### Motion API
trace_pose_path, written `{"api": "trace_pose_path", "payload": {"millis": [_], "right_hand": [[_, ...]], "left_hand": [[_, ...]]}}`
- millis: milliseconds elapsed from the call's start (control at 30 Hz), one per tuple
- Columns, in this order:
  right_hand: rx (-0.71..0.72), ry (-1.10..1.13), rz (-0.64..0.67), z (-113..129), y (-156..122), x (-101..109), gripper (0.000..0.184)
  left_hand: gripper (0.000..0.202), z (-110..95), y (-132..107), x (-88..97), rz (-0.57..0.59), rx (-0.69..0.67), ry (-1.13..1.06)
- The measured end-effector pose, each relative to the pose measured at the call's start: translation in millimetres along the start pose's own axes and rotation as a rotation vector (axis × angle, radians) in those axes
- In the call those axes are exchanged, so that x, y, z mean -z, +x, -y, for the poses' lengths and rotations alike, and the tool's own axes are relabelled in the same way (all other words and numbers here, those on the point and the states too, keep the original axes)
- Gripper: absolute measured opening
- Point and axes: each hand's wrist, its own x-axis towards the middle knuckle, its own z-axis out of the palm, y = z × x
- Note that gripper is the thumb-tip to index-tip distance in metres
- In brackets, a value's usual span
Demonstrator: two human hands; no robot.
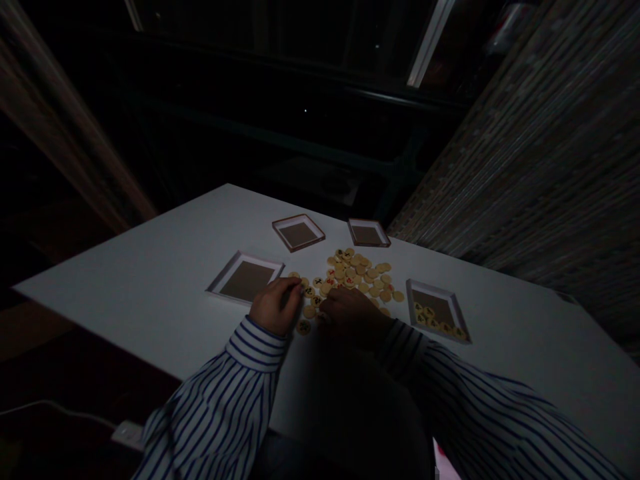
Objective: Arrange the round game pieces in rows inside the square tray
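A loose heap of round, pale wooden Chinese chess pieces (357, 270) lies on the white table, some showing red or dark characters, others blank side up. At the heap's left edge is my left hand (275, 305), its thumb and fingers drawn together; whatever they may hold is hidden. My right hand (353, 317) bends over the near side of the heap, fingers curled down onto a Chinese chess piece (323, 319) that is partly covered. Between the hands lie a few face-up pieces, and one dark-marked piece (303, 327) sits nearest me.
A shallow tray (213, 288) stands left of my left hand. Two more trays, one back left (281, 238) and one back right (389, 241), lie behind the heap. The right tray (450, 297) holds several dark-marked pieces along its near side. Curtains hang beyond the white table (150, 267).
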Motion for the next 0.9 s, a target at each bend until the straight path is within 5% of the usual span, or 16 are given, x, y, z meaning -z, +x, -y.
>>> {"api": "trace_pose_path", "payload": {"millis": [633, 900], "right_hand": [[-0.147, 0.108, -0.09, -18, -35, 33, 0.029], [-0.254, 0.144, -0.142, -31, -62, 44, 0.029]], "left_hand": [[0.031, -13, 0, 2.2, -0.038, 0.196, -0.119], [0.03, -27, -1, 1.0, 0.022, 0.162, -0.182]]}}
